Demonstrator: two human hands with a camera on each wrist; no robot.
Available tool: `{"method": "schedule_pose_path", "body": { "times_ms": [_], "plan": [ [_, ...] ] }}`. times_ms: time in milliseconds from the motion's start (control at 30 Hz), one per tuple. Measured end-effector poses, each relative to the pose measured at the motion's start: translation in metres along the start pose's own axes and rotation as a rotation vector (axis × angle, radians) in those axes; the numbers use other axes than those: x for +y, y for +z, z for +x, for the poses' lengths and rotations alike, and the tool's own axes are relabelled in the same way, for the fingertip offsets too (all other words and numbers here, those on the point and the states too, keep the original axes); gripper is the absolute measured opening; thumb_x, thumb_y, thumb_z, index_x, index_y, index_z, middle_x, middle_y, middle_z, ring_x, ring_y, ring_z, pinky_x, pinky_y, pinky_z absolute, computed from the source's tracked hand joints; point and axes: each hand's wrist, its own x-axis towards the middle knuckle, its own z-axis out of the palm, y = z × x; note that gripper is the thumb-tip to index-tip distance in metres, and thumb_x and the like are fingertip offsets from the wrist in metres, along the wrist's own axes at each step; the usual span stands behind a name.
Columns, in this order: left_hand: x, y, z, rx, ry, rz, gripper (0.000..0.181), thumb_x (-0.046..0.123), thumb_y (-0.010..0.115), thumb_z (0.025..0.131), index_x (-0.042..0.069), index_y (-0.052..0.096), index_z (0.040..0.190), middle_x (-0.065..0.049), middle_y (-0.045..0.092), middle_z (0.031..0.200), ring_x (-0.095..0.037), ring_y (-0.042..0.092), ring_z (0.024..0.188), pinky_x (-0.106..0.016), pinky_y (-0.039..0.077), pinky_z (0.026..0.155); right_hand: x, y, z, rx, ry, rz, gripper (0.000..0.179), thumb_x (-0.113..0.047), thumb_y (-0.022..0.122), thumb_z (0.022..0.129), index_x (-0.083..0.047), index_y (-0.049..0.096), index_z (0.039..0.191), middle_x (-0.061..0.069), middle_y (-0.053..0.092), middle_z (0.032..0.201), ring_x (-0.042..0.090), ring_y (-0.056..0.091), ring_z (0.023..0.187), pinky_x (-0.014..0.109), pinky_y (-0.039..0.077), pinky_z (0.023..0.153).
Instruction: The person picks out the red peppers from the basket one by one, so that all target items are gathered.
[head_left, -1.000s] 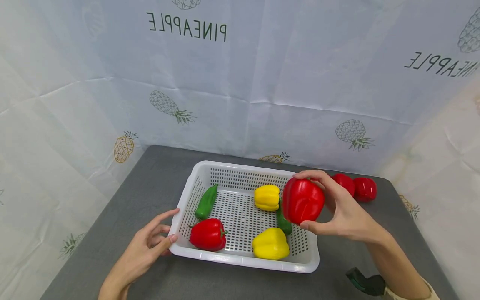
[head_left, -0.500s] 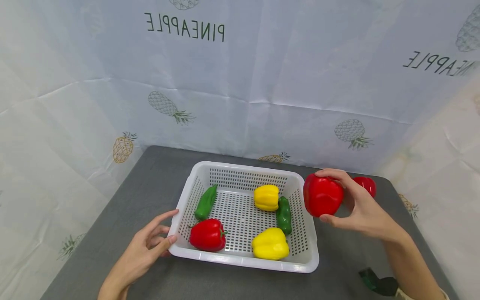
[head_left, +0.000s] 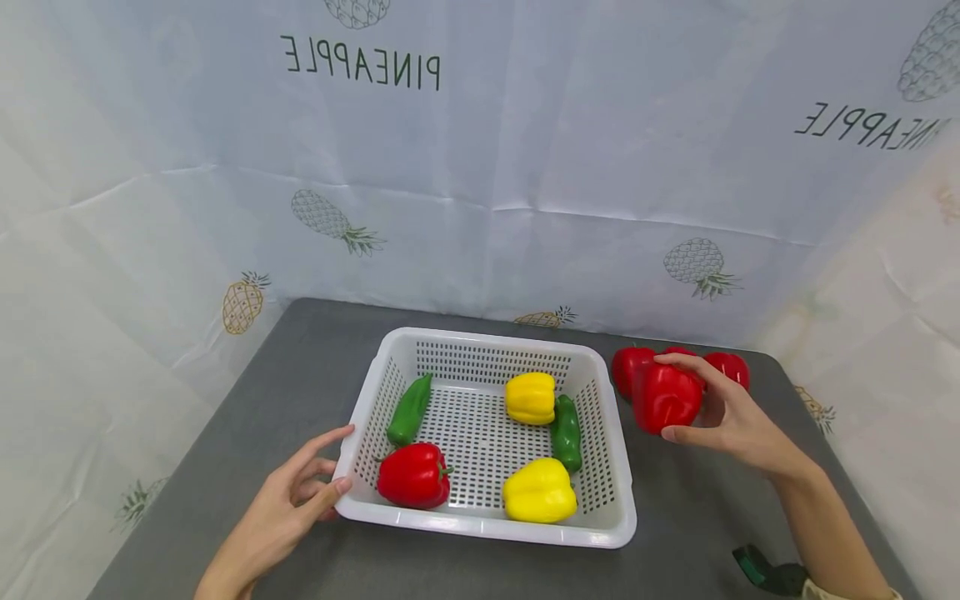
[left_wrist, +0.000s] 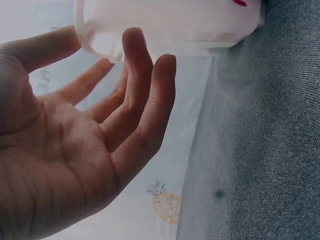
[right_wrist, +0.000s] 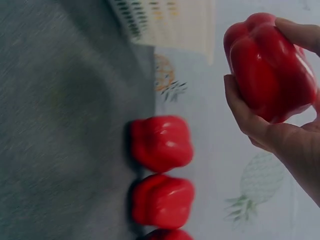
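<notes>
A white slotted plastic basket (head_left: 480,527) stands on the grey table. My left hand (head_left: 279,508) holds its left rim, thumb on the rim and fingers bent beside the outer wall (left_wrist: 200,30). Inside lie a red bell pepper (head_left: 414,476), two yellow bell peppers, one nearer (head_left: 540,492) and one farther (head_left: 530,398), and two long green peppers, left (head_left: 410,410) and right (head_left: 566,433). Right of the basket, my right hand (head_left: 731,421) grips another red bell pepper (right_wrist: 270,67) between thumb and fingers. The hand partly covers the peppers behind it.
Three more red bell peppers, one nearest the basket (head_left: 628,371), one in the middle (right_wrist: 164,200) and one at the right (head_left: 729,367), form a row along the table's far edge. A pineapple-print cloth (head_left: 480,150) hangs behind and at both sides.
My right hand has carried the red bell pepper rightward from over the basket's right side and then lower, beside the row of red peppers. My left hand and the basket stay put.
</notes>
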Motion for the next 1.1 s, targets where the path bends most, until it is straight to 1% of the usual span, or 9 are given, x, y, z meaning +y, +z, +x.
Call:
{"method": "schedule_pose_path", "body": {
  "times_ms": [200,333,533,733,900,1100],
  "plan": [
    [0.001,0.001,-0.001,-0.004,0.005,-0.001,0.072,0.018,0.075,0.102,0.019,0.04,0.165,-0.017,0.076,0.123,-0.011,0.074,0.087,-0.031,0.063,0.076,0.026,-0.001,-0.001,-0.031,0.049,0.015,0.095,0.0,0.086,0.082,-0.012,0.038,0.163,-0.012,0.047,0.149,0.003,0.059,0.125,0.035,0.067,0.082],
    [0.001,0.0,-0.001,-0.006,0.006,0.002,0.073,0.018,0.076,0.102,0.019,0.04,0.166,-0.016,0.076,0.122,-0.011,0.073,0.087,-0.032,0.063,0.075,0.04,0.002,-0.002,-0.037,0.095,-0.018,0.095,-0.007,0.089,0.081,-0.014,0.039,0.162,-0.011,0.048,0.146,0.001,0.056,0.125,0.034,0.067,0.083],
    [0.001,-0.001,-0.002,-0.01,0.026,0.011,0.073,0.018,0.076,0.102,0.02,0.041,0.165,-0.016,0.075,0.118,-0.01,0.074,0.086,-0.031,0.064,0.076,0.053,0.006,-0.003,-0.057,0.149,-0.01,0.093,-0.012,0.09,0.08,-0.015,0.041,0.159,-0.001,0.048,0.145,0.0,0.053,0.125,0.035,0.067,0.083],
    [0.001,-0.002,-0.002,-0.012,0.031,0.024,0.073,0.017,0.076,0.102,0.02,0.04,0.166,-0.015,0.075,0.118,-0.009,0.074,0.088,-0.03,0.063,0.075,0.066,0.009,-0.004,-0.1,0.152,0.011,0.091,-0.012,0.09,0.08,-0.013,0.042,0.158,0.009,0.048,0.147,-0.002,0.052,0.126,0.036,0.067,0.084],
    [0.001,-0.001,-0.002,-0.01,0.028,0.034,0.073,0.017,0.075,0.103,0.02,0.04,0.166,-0.015,0.075,0.118,-0.009,0.074,0.087,-0.03,0.063,0.075,0.073,0.01,-0.003,-0.128,0.165,0.014,0.089,-0.015,0.089,0.082,-0.013,0.043,0.158,0.016,0.049,0.149,-0.003,0.052,0.125,0.035,0.066,0.085],
    [0.0,0.0,-0.002,-0.006,0.023,0.049,0.072,0.019,0.075,0.103,0.02,0.04,0.166,-0.014,0.075,0.118,-0.009,0.073,0.088,-0.029,0.063,0.074,0.079,0.008,-0.002,-0.138,0.178,-0.009,0.089,-0.018,0.09,0.082,-0.014,0.044,0.159,0.024,0.049,0.152,0.001,0.052,0.126,0.034,0.066,0.086]
  ]
}}
